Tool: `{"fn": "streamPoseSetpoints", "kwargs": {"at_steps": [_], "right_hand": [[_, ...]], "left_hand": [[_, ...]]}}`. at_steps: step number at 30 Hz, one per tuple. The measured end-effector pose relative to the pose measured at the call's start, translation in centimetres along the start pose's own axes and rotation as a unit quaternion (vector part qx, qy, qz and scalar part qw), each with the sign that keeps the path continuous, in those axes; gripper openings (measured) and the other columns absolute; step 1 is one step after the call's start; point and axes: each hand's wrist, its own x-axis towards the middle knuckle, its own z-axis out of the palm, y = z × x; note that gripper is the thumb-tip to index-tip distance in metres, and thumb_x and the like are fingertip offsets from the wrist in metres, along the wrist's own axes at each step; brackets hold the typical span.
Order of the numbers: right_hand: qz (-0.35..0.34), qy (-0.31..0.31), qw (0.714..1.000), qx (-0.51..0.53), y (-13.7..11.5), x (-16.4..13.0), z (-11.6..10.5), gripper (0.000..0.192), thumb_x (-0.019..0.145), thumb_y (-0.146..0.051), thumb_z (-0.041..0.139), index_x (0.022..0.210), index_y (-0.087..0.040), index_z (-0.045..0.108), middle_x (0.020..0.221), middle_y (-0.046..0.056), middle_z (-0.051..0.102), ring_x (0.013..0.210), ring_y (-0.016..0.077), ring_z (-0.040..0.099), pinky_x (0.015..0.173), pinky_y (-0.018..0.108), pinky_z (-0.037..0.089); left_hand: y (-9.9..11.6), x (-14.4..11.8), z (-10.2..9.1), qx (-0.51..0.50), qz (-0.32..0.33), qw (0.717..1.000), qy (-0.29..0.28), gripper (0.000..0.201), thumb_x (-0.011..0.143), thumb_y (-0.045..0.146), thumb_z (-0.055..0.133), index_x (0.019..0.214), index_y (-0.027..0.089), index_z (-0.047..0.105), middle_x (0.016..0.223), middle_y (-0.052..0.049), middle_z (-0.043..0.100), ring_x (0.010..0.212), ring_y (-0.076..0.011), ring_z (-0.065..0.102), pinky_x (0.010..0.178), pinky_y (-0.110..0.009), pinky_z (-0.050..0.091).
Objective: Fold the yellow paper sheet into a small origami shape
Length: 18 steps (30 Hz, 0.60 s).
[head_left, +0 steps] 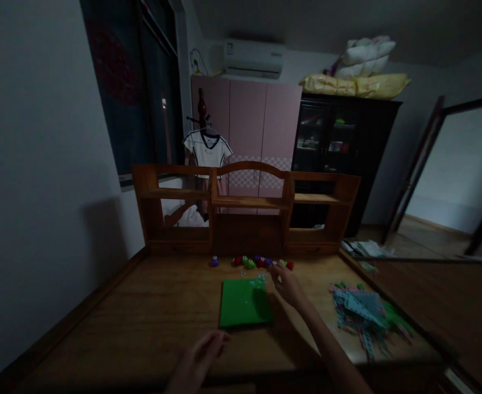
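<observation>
A green sheet lies flat on the wooden desk, with small pale paper bits scattered at its far right corner. Behind it stands a row of small round objects in red, green and purple, one purple one set apart to the left. My right hand reaches out past the sheet's far right corner, fingertips at the right end of that row; whether it grips one is unclear. My left hand hovers near the desk's front edge, fingers loosely apart, holding nothing.
A pile of blue, green and pink paper strips lies at the desk's right. A wooden shelf unit stands along the back edge. Beyond are a pink wardrobe, a dark cabinet and an open door at the right.
</observation>
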Motion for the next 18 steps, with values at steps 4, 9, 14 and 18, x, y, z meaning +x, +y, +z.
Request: {"fn": "streamPoseSetpoints", "kwargs": {"at_steps": [4,9,14,18], "right_hand": [[0.014,-0.037,0.999,-0.025,-5.2,-4.0,-0.6,0.021,0.086,-0.020,0.044,0.097,-0.019,0.061,0.097,0.008,0.059,0.088,0.0173,0.055,0.079,0.028,0.041],[0.011,-0.076,0.996,-0.033,-8.1,-7.0,-1.0,0.027,0.087,-0.029,0.044,0.105,-0.021,0.062,0.108,0.008,0.060,0.099,0.0190,0.055,0.087,0.029,0.040],[0.035,-0.132,0.988,-0.065,-8.4,-8.0,-0.1,0.029,0.088,-0.033,0.041,0.098,-0.021,0.066,0.099,0.008,0.065,0.092,0.0196,0.059,0.083,0.028,0.041],[0.046,-0.142,0.985,-0.085,-8.3,-8.6,0.6,0.033,0.089,-0.030,0.036,0.091,-0.021,0.068,0.090,0.008,0.067,0.086,0.0192,0.060,0.079,0.026,0.040]], "left_hand": [[-0.9,-0.7,-0.7,0.119,0.081,0.988,0.055,0.032,0.085,0.044,0.044,0.100,0.026,0.065,0.111,-0.003,0.061,0.106,-0.0188,0.054,0.097,-0.034,0.041],[0.3,0.6,0.3,0.281,0.208,0.937,0.020,0.029,0.088,0.036,0.040,0.098,0.027,0.066,0.132,-0.002,0.045,0.121,-0.0199,0.041,0.103,-0.039,0.036],[0.7,0.3,1.9,0.380,0.271,0.884,0.040,0.025,0.087,0.034,0.044,0.090,0.021,0.066,0.144,-0.002,0.025,0.131,-0.0253,0.025,0.106,-0.048,0.028],[0.3,0.0,2.1,0.418,0.278,0.862,0.071,0.027,0.087,0.031,0.045,0.109,0.025,0.059,0.146,-0.002,0.022,0.133,-0.0263,0.020,0.105,-0.050,0.027]]}}
